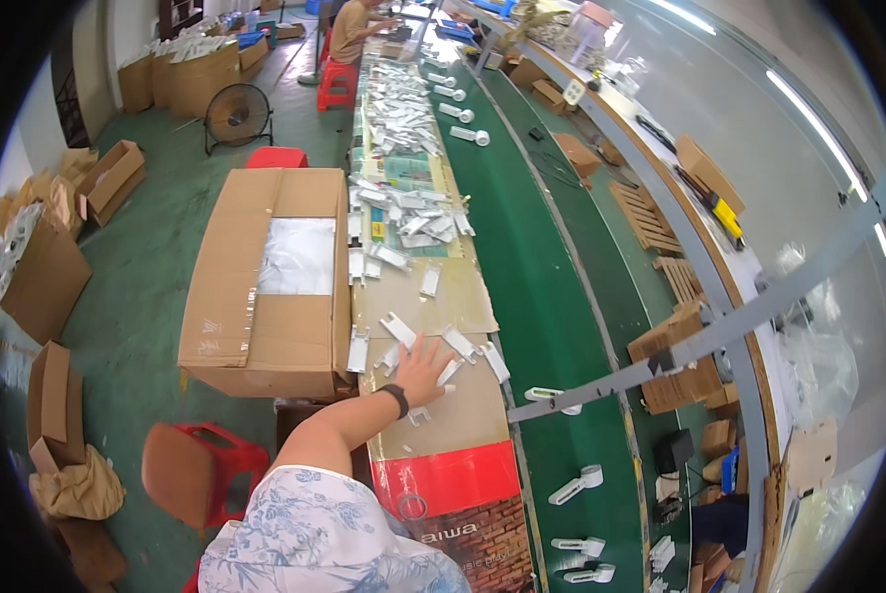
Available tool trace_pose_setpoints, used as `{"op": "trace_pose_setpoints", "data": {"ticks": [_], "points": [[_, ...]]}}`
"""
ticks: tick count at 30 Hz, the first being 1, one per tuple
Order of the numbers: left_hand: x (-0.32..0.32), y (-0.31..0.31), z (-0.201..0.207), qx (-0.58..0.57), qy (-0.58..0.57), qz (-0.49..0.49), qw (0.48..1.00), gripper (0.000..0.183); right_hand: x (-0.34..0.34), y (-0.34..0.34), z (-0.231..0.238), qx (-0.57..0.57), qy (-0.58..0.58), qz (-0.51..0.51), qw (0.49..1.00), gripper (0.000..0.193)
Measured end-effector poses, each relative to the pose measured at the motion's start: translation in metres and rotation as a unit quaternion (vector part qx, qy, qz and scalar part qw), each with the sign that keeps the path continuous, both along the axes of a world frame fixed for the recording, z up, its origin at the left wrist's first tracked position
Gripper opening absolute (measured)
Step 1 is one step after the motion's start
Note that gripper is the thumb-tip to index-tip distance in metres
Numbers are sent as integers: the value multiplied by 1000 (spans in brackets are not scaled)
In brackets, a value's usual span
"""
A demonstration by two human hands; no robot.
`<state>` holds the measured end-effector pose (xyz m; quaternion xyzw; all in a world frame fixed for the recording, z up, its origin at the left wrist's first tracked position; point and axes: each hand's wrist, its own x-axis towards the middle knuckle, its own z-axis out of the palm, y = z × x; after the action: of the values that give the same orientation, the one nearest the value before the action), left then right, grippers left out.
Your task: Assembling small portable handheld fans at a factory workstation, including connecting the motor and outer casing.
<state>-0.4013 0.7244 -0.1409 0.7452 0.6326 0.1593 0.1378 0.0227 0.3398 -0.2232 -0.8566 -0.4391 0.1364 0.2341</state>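
My left hand (424, 370), with a dark band on its wrist, lies palm down over the cardboard-covered table (478, 405). Its fingers are spread among several loose white plastic pieces, and some are partly hidden beneath it. One flat white piece (398, 330) rests just beyond the fingertips. To the right of the fingers is another white piece (459, 344), and a third (495, 363) sits at the table's right edge. Whether the fingers touch any piece, I cannot tell. My right hand is out of view.
A large cardboard box (216, 277) adjoins the table's left side. On the right runs a green conveyor belt (522, 296) carrying white round-ended devices (575, 484). A grey metal bar (700, 341) crosses above it. Farther up the table are piled white parts (398, 109) and a seated person (349, 35).
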Motion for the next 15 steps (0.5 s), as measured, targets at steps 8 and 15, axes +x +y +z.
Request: {"op": "trace_pose_setpoints", "data": {"ticks": [8, 15], "points": [[-24, -38, -44, -55, 41, 91, 993, 68, -11, 53, 6, -16, -3, 47, 999, 8], [-20, 54, -40, 9, -59, 54, 997, 61, -12, 89, 15, -20, -11, 85, 996, 9]]}}
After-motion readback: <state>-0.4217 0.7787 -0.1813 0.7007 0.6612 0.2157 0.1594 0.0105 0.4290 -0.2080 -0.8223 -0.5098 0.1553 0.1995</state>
